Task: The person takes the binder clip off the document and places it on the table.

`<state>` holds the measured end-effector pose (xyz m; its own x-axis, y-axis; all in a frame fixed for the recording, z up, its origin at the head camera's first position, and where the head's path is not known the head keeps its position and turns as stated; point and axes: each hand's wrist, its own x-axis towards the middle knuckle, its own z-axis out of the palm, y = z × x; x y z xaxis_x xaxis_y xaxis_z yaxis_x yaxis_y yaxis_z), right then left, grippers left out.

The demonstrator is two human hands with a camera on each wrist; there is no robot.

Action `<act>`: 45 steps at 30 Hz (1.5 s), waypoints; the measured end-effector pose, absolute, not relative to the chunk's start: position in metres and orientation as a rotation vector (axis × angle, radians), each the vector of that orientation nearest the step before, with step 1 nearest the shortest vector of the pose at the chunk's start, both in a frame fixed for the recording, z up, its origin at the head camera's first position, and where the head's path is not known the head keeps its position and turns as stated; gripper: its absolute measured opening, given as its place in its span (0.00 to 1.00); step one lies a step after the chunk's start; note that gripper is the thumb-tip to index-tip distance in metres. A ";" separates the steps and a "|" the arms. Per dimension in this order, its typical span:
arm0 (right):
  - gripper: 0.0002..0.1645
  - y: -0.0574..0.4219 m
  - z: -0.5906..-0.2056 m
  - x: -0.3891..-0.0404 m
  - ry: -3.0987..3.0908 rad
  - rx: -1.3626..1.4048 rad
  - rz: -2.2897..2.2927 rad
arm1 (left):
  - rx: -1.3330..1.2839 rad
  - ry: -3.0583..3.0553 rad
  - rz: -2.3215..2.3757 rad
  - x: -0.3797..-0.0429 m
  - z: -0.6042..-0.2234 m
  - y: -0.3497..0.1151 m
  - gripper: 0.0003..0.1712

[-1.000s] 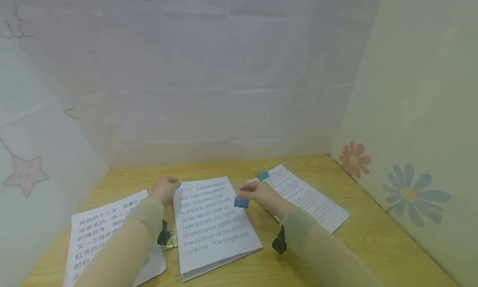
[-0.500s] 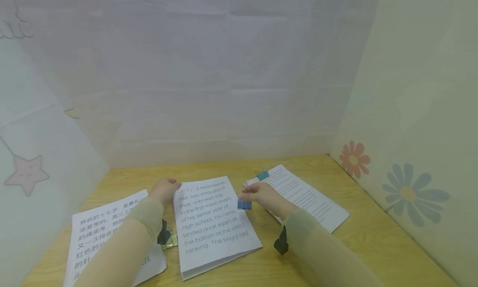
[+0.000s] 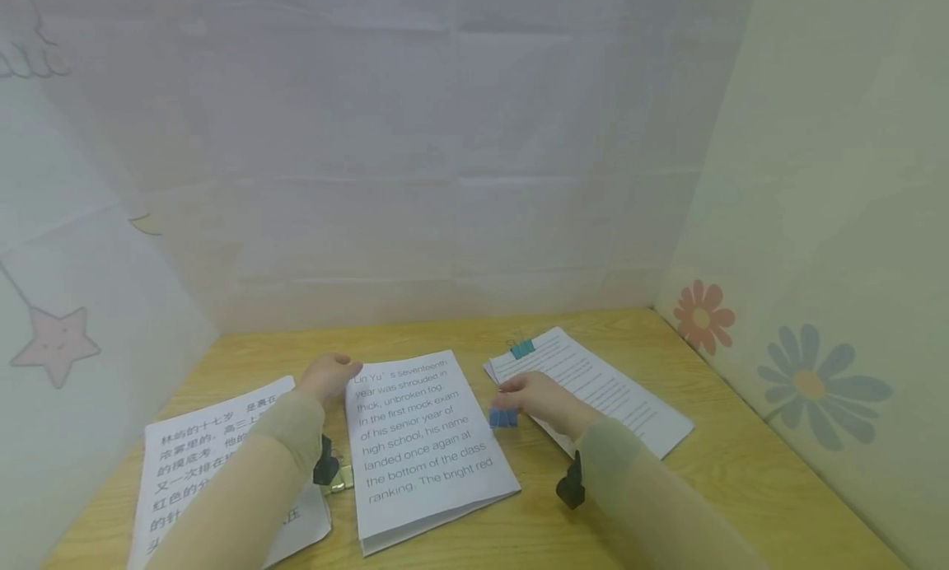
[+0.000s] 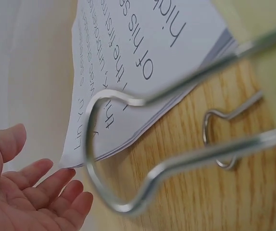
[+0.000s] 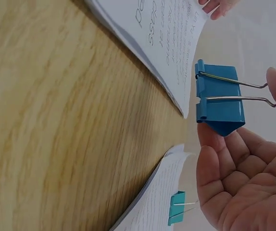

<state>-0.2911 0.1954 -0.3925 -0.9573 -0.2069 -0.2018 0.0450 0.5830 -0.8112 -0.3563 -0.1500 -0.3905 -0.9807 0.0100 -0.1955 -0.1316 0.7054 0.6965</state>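
Observation:
My right hand [image 3: 544,399] pinches a blue binder clip [image 3: 504,418] between thumb and fingers, just beyond the right edge of the middle paper stack [image 3: 423,438]. In the right wrist view, the thumb is at the wire handles of the clip [image 5: 220,94], which has no paper in its mouth. At the upper left corner of the middle stack, which bears large English print, is my left hand [image 3: 326,376]. The left wrist view shows that hand [image 4: 37,192] with loosely bent, spread fingers near the paper corner; whether they touch it I cannot tell.
Right of the middle lies a second stack [image 3: 600,389] with a teal binder clip [image 3: 522,349] at its top corner. Chinese-printed sheets [image 3: 200,463] lie at left, partly under my left arm. A gold binder clip [image 3: 341,479] is beside them. Walls enclose the wooden table [image 3: 511,537].
My right hand has moved right and slightly nearer, carrying the blue binder clip off the middle stack's edge. My left hand has hardly moved.

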 end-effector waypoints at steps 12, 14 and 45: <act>0.21 0.207 -0.399 -0.284 2.519 -0.012 -1.116 | -0.091 2.687 1.103 -0.351 -0.391 -0.149 0.35; 0.21 0.208 -0.401 -0.284 2.512 -0.006 -1.102 | -0.105 2.674 1.119 -0.350 -0.391 -0.149 0.34; 0.16 0.210 -0.406 -0.280 2.509 -0.031 -1.038 | 0.004 2.638 1.311 -0.327 -0.375 -0.092 0.28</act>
